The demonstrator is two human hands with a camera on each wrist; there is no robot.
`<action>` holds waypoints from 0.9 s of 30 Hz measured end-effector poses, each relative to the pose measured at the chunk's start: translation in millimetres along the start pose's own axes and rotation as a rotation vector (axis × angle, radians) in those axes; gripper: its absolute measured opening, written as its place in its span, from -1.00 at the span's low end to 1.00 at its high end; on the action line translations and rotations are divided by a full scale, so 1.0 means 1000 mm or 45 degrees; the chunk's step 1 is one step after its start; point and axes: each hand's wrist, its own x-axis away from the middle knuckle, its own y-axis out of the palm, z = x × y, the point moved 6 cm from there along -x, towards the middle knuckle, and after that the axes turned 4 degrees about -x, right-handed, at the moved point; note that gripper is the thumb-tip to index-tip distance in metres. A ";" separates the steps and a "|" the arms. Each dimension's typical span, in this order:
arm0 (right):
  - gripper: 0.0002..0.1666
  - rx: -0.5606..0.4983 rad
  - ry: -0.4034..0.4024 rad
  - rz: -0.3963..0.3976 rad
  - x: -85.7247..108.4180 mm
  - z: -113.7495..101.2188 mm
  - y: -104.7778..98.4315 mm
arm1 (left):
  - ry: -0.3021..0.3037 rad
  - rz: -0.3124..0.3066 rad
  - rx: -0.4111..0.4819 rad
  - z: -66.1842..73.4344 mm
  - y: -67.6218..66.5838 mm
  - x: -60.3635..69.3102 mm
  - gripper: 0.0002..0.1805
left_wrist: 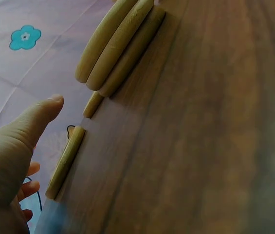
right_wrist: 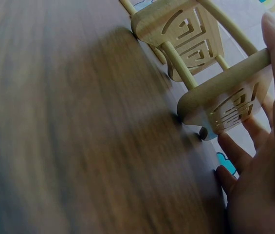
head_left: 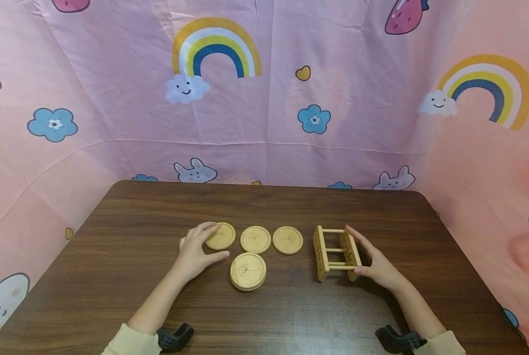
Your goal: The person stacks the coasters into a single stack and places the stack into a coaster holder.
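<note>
Left hand (head_left: 194, 256) has its grip spread apart, fingers over the wooden coaster (head_left: 222, 239) nearest the left edge of the desk (head_left: 308, 315); right hand (head_left: 381, 269), grip clamped on the rack (head_left: 335, 250) towards the right edge!

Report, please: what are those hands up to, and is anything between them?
Left hand at leftmost disc, not pinching it. Right hand holds wooden rack. Between them: two single discs, one disc stack.
</note>
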 end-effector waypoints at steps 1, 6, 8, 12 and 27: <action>0.08 -0.001 -0.003 -0.001 0.000 0.000 0.000 | -0.006 -0.001 -0.010 -0.001 0.000 -0.001 -0.15; 0.07 -0.003 -0.005 -0.001 0.000 -0.002 0.000 | -0.045 -0.019 -0.032 -0.007 0.002 -0.005 -0.12; 0.07 -0.004 0.001 -0.003 0.000 -0.002 0.001 | -0.059 -0.027 -0.038 -0.008 0.003 -0.007 -0.11; 0.07 -0.001 0.006 -0.004 0.000 -0.001 0.000 | -0.082 -0.046 -0.062 -0.011 0.004 -0.009 -0.08; 0.06 -0.004 0.004 0.000 0.000 -0.001 0.000 | -0.104 -0.067 -0.161 -0.019 0.010 -0.014 -0.01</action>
